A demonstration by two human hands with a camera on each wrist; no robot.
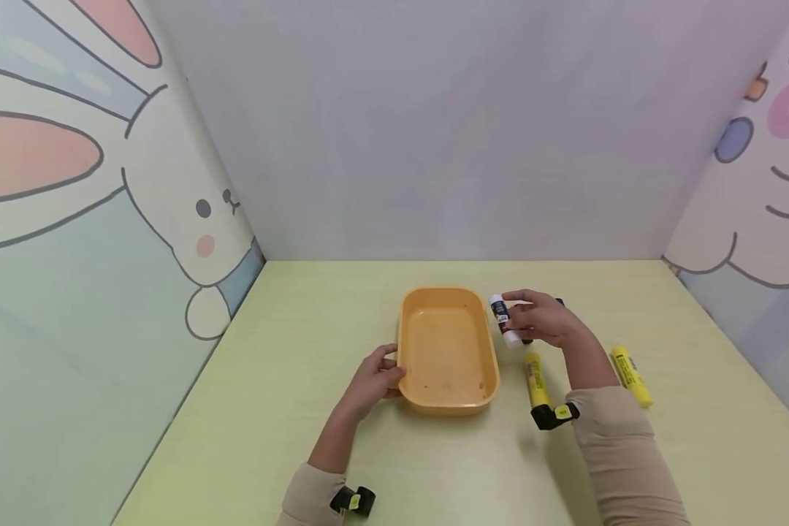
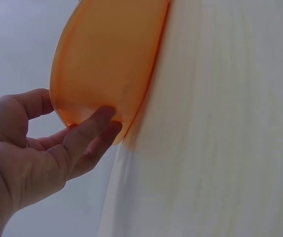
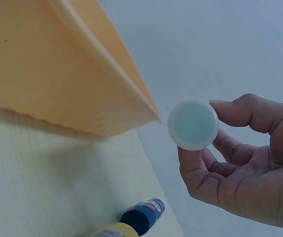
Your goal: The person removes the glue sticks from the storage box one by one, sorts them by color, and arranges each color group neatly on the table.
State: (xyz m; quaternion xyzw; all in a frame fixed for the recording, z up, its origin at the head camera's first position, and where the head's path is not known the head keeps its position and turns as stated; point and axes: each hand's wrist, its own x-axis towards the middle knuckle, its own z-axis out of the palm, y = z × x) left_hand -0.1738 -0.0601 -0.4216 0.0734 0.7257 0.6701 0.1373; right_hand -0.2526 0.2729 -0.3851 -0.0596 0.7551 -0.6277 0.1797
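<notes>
An orange plastic tray (image 1: 447,343) lies on the table in the middle of the head view. My left hand (image 1: 370,380) pinches its left rim, thumb on the edge and the other fingers along the outer wall (image 2: 107,59). Just off the tray's right side, my right hand (image 1: 544,318) holds a glue stick (image 1: 505,321) with white ends and a dark label between thumb and fingers. In the right wrist view its round pale end (image 3: 194,126) faces the camera, raised above the table. The tray's inside holds only a few small specks.
A yellow glue stick (image 1: 537,380) lies below the right hand, and another yellow one (image 1: 631,375) is farther right. A dark blue glue stick (image 3: 145,215) rests by the nearer yellow one, mostly hidden by the hand in the head view. Walls enclose the table's back and sides.
</notes>
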